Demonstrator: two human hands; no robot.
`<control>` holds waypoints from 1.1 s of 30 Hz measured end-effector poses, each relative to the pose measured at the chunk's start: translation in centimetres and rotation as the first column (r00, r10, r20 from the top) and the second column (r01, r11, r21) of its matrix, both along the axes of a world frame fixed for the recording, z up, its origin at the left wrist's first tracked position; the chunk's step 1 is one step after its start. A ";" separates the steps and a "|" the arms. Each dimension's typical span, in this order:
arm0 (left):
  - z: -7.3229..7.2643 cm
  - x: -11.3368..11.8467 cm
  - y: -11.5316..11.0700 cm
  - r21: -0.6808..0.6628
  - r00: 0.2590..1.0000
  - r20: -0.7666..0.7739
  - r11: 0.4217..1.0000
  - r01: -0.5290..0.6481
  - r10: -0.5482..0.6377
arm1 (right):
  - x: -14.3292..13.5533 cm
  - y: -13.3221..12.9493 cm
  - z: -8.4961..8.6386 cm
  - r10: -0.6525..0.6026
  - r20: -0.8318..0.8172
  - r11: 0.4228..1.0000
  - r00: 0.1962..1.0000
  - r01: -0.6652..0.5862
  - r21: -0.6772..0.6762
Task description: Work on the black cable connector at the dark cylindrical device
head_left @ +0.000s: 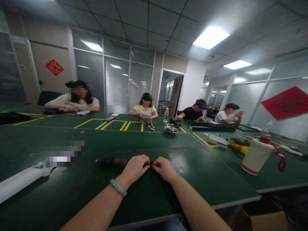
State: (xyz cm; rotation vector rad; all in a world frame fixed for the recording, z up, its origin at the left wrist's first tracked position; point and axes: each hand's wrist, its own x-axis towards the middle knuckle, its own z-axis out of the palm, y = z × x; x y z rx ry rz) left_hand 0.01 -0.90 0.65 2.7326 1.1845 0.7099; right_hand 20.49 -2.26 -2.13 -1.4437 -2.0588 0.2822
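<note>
Black cable (170, 193) in pinched grip of left hand (137, 166) and right hand (165, 168), both angled inward

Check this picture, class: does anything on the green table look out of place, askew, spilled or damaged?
Nothing stands out as spilled or damaged. The white cup at the right leans in the picture, probably from lens distortion, as the glass partition behind it slants similarly.
</note>
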 end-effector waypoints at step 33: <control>-0.6 -0.2 0.8 -0.025 0.999 0.036 0.999 0.034 -0.033 | 0.2 0.2 -0.2 0.033 -0.017 0.999 0.999 -0.033 0.019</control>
